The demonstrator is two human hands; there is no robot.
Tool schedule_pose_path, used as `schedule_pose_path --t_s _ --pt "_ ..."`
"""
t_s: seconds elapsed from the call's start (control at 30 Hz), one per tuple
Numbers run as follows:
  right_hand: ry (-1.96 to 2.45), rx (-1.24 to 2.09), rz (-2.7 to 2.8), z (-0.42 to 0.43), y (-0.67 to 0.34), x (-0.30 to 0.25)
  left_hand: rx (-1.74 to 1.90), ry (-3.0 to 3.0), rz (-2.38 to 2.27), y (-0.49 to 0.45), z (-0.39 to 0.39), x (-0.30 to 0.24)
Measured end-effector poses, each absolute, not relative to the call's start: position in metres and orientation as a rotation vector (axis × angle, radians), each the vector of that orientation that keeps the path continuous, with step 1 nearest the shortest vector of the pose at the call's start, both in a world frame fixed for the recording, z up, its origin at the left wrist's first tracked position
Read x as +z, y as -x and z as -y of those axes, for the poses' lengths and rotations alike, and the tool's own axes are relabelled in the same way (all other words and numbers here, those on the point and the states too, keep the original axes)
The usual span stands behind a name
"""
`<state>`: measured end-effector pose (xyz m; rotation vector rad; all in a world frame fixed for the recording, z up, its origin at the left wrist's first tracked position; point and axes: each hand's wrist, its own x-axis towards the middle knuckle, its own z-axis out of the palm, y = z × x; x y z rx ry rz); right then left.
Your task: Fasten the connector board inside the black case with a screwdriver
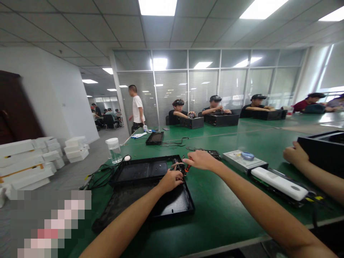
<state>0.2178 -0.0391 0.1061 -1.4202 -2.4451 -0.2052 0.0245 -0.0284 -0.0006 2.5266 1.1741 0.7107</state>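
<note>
Over the right end of an open black plastic casing (150, 204), my left hand (171, 180) is closed on a small dark part with wires (177, 165). My right hand (201, 159) comes in from the other side, its fingers closed around a small tool with an orange and black handle (187, 168). The tool points down beside my left fingertips; its tip is hidden. Behind my left hand lies a second half of the casing (142, 171), shallow and black. The two hands are close together, and what my left fingertips pinch is partly covered.
Black cables (100, 175) and a clear jar with a white lid (114, 152) stand left. To the right are a silver drive box (239, 159) with a blue tape roll (247, 156) and a white elongated cover (279, 183). A co-worker's hand (297, 156) touches a black box (325, 152).
</note>
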Motion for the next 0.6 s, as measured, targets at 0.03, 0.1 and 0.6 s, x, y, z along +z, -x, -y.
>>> schedule_pose_path --t_s 0.03,0.1,0.6 --pt "1.408 -0.192 2.377 0.036 -0.223 0.099 0.714 -2.535 -1.166 -0.024 0.029 -0.001" --pt "1.308 -0.004 2.238 0.028 -0.235 0.079 0.725 -2.567 -1.154 -0.024 0.029 -0.001" --pt "0.754 1.409 0.810 -0.013 -0.270 -0.005 0.482 -2.729 -0.794 -0.019 0.037 0.003"
